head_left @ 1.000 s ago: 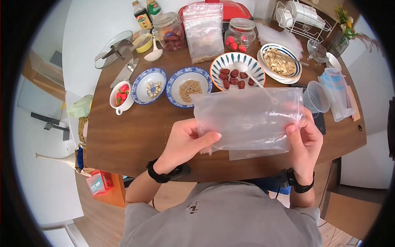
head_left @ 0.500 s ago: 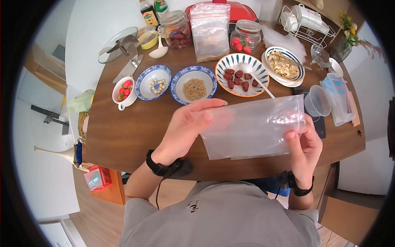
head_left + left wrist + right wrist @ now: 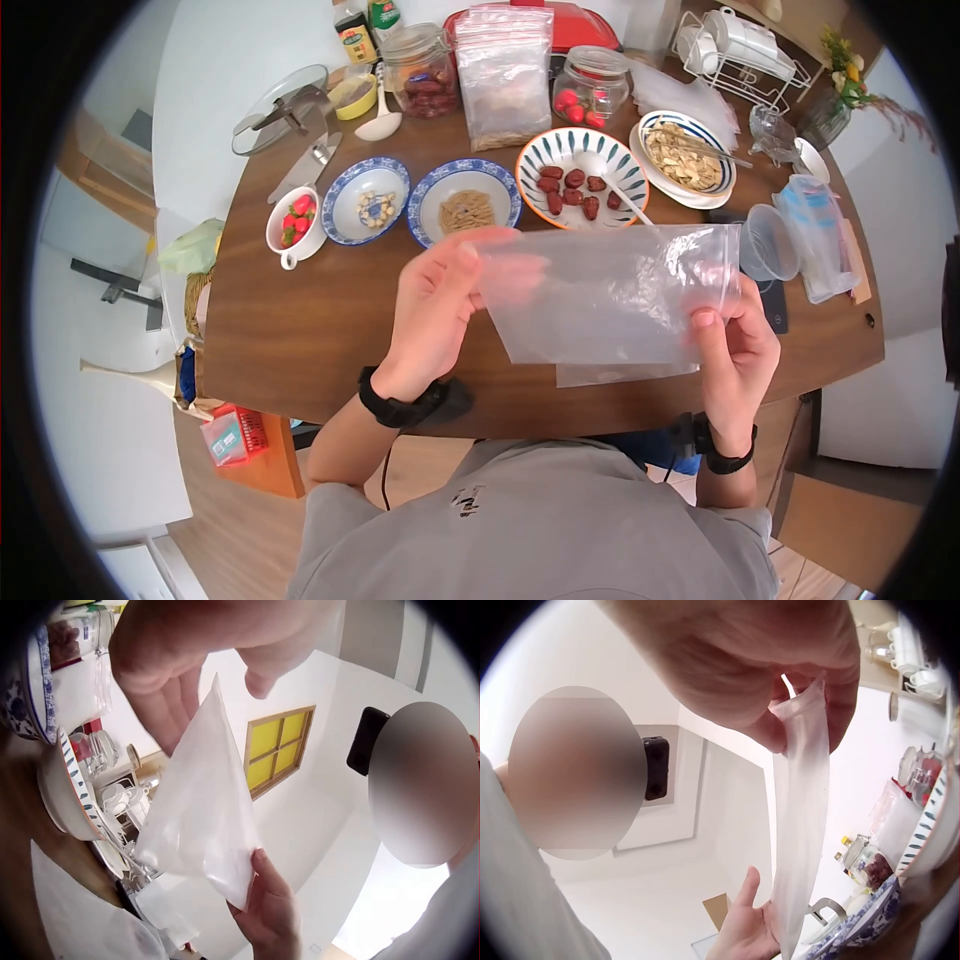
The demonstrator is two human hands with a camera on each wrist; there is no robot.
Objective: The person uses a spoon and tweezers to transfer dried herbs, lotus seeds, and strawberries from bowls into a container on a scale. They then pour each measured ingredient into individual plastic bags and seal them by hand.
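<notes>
A clear plastic bag is held above the table's near part, with another plastic edge below it. The right hand pinches its right end, thumb in front. At its left end is the left hand, fingers behind the plastic. In the left wrist view the left thumb stands apart from the bag. The right wrist view shows the left hand with thumb raised beside the bag, whose upper end is between the right hand's thumb and fingers.
Beyond the bag are a bowl of red dates, blue-rimmed bowls, a strawberry cup and a bowl of dried slices. Jars and filled bags stand behind. A plastic cup is at right.
The left thumb has come off the front of the bag, and the left hand has moved up and slightly left. The right hand keeps its pinch. The bag's left side has shifted.
</notes>
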